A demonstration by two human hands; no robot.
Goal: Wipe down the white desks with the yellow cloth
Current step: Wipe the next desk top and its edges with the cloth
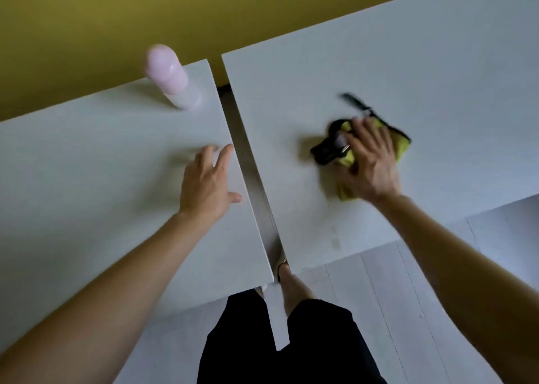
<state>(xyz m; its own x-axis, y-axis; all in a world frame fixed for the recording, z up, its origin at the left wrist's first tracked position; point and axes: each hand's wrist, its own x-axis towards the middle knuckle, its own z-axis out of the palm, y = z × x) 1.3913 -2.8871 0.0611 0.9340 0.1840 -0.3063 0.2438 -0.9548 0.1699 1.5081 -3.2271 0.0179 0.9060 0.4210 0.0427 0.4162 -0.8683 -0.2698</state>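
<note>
Right hand (370,162), fingers spread, presses crumpled yellow cloth (402,146) on right white desk (408,63), touching blurred black object (325,150). Left hand (207,182), fingers spread, over left white desk (87,165) near gap. Pale pink bottle (172,77) behind.

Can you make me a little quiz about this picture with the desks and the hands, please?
1. True or false: the pink bottle stands on the left desk.
2. Which hand rests on the yellow cloth? A) left B) right
3. Fill in: the strappy object lying against the cloth is coloured ___.

Key
1. True.
2. B, the right hand.
3. Black.
</note>
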